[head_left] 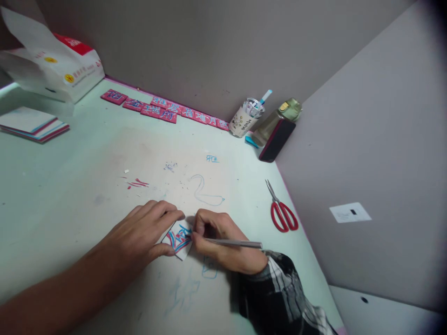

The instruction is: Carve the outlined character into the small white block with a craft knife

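Near the tabletop's front edge, the left hand pins a small white tile with fingers curled on it. Just beside, the right hand grips a thin metal tool, tip on the tile. Red scissors lie by the right edge.

small piece on desk, between left hand and right hand | scissors right of hands | cup, bottle in far corner | tile row along back wall | stacked sheets far left
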The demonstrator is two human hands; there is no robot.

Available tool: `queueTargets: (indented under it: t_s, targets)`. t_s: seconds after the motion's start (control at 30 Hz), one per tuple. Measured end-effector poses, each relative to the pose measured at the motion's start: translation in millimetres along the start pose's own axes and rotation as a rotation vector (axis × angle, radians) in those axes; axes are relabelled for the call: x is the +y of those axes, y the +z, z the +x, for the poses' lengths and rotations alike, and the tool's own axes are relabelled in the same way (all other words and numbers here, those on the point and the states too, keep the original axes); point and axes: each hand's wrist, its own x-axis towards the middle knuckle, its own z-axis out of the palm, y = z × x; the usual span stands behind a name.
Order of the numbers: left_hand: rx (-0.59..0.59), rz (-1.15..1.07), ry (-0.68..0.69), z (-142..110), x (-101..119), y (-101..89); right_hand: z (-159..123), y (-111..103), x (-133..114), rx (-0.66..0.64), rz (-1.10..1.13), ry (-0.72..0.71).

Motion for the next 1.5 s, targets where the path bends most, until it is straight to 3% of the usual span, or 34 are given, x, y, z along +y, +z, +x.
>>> queueTargets:
  t_s: [0.2, 0.3, 0.47, 0.77, 1.03, 1.27, 1.5]
  targets:
    - [0.077, -0.026, -0.037, -5.2, 6.3, -3.1, -3.0, 10.9, 4.6, 0.154, 0.088, 0.024]
    - [0.044, -0.007, -0.031, -10.2, 3.2, -6.0, -3.6, 14.7, 7.2, 0.195, 0.104, 0.020]
    - [-0.046, -0.012, -0.079, -19.0, -5.9, -6.9, -3.9, 15.7, 8.7, 0.204, 0.111, 0.026]
    - [0.065, 0.070, -0.047, -20.2, -4.2, 8.4, -5.1, 18.2, 9.7, 0.191, 0.139, 0.032]
    - [0.065, 0.078, -0.014, -15.8, 0.6, 2.5, -6.4, 19.1, 6.9, 0.172, 0.160, 0.017]
    - [-0.047, 0.016, -0.062, -11.8, 5.1, -7.3, -7.3, 20.2, 4.0, 0.173, 0.145, 0.033]
    - [0.003, 0.118, -0.122, -7.1, 17.2, -8.3, -6.5, 26.0, 7.2, 0.233, 0.104, 0.041]
